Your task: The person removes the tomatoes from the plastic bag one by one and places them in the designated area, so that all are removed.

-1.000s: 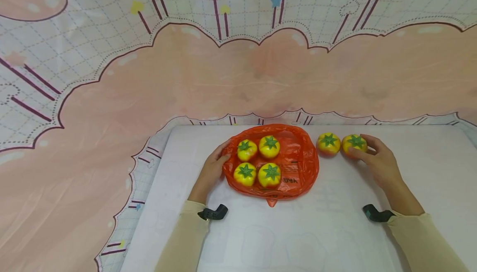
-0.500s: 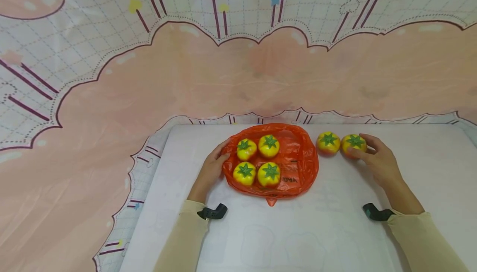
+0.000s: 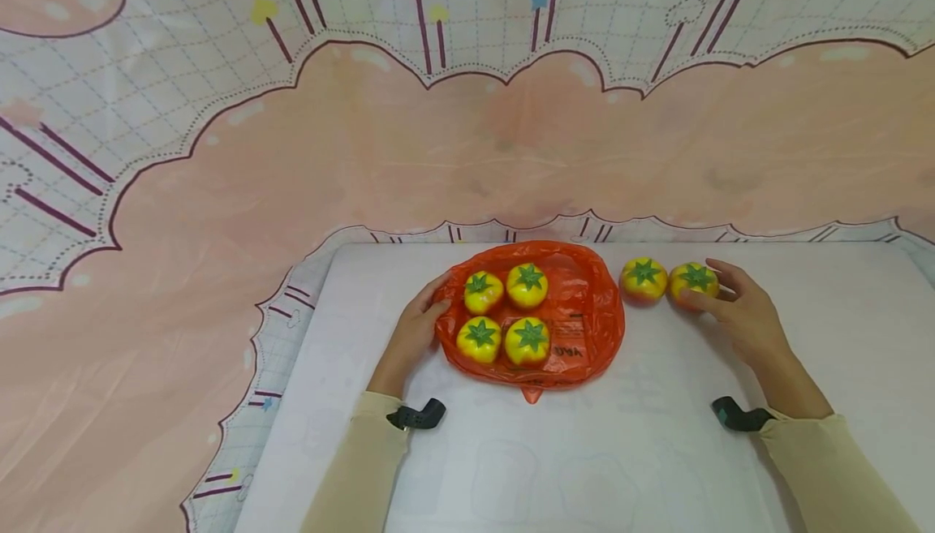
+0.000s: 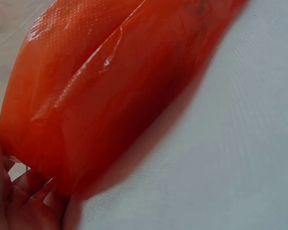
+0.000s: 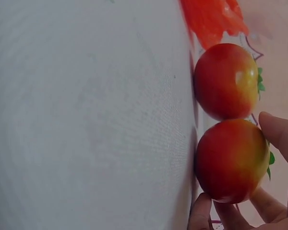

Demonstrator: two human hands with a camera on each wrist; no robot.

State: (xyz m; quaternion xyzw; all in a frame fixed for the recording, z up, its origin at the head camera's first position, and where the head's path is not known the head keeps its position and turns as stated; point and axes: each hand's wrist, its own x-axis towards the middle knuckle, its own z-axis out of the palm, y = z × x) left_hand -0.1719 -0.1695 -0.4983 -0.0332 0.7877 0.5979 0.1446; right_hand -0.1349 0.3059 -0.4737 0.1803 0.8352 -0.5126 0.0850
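A red plastic bag (image 3: 605, 330), its mouth rolled wide, lies on the white table with several yellow-and-red tomatoes (image 3: 527, 341) inside, green star-shaped leaves up. My left hand (image 3: 418, 328) holds the bag's left rim, thumb over the edge. The left wrist view has the bag's red side (image 4: 110, 96) above the fingers. Right of the bag, two more tomatoes sit side by side on the table. My right hand (image 3: 745, 312) grips the outer tomato (image 5: 233, 160) between thumb and fingers. The inner tomato (image 5: 226, 81) stands between it and the bag.
The white table (image 3: 555, 468) reaches back to a patterned cloth backdrop (image 3: 467, 160) with pink clouds and stars. A dark wrist strap device (image 3: 420, 414) is on the left wrist, and another dark device (image 3: 739, 415) on the right.
The right hand's index finger has lifted slightly at the outer tomato. The bag, the tomatoes and the left hand stay where they were.
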